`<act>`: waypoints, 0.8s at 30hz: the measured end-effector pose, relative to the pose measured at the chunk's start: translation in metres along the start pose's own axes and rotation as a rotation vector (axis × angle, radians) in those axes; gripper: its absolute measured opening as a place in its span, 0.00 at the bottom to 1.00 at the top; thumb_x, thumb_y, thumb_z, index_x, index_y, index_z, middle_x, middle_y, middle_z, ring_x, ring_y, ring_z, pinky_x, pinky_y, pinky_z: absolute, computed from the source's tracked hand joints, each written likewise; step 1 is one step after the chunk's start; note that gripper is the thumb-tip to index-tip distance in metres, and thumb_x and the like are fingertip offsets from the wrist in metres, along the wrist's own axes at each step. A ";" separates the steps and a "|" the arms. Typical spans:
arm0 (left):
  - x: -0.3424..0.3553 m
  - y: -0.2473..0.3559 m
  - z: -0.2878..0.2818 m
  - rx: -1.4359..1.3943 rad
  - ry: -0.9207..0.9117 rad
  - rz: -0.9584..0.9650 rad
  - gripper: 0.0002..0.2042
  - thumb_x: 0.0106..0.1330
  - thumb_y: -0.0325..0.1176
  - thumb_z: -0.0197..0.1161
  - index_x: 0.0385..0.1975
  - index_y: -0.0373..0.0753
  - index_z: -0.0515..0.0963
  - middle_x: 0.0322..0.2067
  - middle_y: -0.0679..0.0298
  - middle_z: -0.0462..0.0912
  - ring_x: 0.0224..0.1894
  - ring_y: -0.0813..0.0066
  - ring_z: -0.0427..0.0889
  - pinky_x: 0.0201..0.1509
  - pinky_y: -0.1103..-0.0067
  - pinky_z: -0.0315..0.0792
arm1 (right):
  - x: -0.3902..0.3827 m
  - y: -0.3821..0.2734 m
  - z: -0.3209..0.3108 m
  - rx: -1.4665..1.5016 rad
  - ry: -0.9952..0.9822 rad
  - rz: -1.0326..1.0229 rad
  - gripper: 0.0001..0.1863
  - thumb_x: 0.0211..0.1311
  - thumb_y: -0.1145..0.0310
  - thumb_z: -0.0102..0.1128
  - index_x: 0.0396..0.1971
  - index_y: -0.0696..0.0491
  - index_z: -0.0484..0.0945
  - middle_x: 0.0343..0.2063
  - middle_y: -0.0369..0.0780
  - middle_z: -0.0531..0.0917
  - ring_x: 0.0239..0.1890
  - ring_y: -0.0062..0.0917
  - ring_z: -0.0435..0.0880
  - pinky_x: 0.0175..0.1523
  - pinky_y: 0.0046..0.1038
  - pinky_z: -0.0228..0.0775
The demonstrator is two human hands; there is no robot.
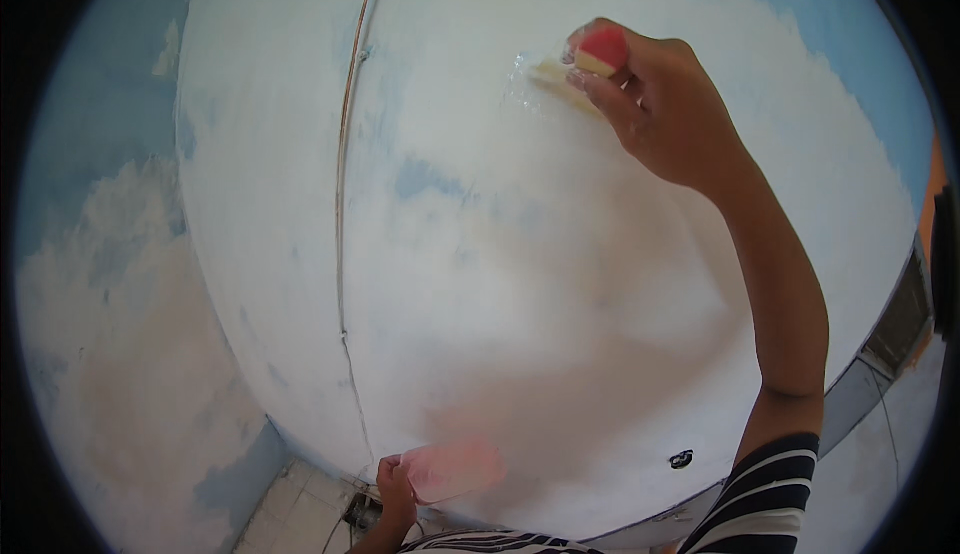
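Observation:
My right hand is raised against the upper part of a wall patched in white over light blue. Its fingers close round a tool with a red and cream handle end. The pale yellowish working part is smeared by motion, so I cannot tell whether it is a brush or a scraper. Wet, glossy marks show on the wall beside it. Low down, my left hand grips the left edge of a flat, pale pink, see-through piece, perhaps plastic; its exact kind is unclear.
A brown and grey cable runs down the wall on the left. Another blue and white wall meets it at a corner. A dark fitting sits low at right. Floor tiles and a dark object lie near my left hand.

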State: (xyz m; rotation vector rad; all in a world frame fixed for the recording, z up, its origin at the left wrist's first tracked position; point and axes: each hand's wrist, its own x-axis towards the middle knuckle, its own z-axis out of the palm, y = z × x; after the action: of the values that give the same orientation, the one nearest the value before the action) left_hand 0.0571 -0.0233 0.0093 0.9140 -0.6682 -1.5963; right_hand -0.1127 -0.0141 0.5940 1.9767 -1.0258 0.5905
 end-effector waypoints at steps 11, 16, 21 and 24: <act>0.013 -0.022 -0.013 -0.077 0.061 0.052 0.07 0.64 0.29 0.53 0.38 0.33 0.70 0.32 0.62 0.76 0.31 0.79 0.75 0.32 0.81 0.71 | 0.053 0.108 -0.078 0.208 0.454 0.463 0.13 0.64 0.63 0.57 0.42 0.56 0.78 0.33 0.39 0.84 0.34 0.23 0.83 0.38 0.26 0.74; 0.005 -0.009 -0.008 -0.086 0.051 0.100 0.07 0.64 0.29 0.53 0.38 0.33 0.70 0.32 0.62 0.76 0.31 0.78 0.75 0.34 0.82 0.72 | 0.057 0.077 -0.092 -0.412 0.717 0.146 0.08 0.66 0.71 0.52 0.40 0.57 0.78 0.30 0.41 0.83 0.31 0.26 0.82 0.38 0.28 0.75; 0.008 -0.021 -0.008 -0.056 0.036 0.118 0.07 0.64 0.28 0.53 0.39 0.33 0.70 0.33 0.62 0.76 0.31 0.79 0.75 0.34 0.81 0.72 | 0.013 0.035 0.021 -0.472 0.153 -0.233 0.10 0.51 0.76 0.60 0.35 0.49 0.79 0.30 0.41 0.80 0.36 0.37 0.79 0.43 0.35 0.72; -0.001 -0.002 -0.004 -0.037 0.039 0.067 0.07 0.65 0.29 0.52 0.39 0.33 0.70 0.32 0.62 0.76 0.31 0.79 0.75 0.34 0.82 0.72 | -0.017 -0.025 0.065 -0.075 -0.037 -0.289 0.05 0.54 0.74 0.61 0.31 0.52 0.77 0.26 0.40 0.79 0.32 0.36 0.79 0.38 0.36 0.71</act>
State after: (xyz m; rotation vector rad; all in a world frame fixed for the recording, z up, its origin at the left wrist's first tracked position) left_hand 0.0598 -0.0216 0.0061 0.8841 -0.6339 -1.5233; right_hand -0.0993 -0.0515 0.5345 2.0271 -0.7528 0.3528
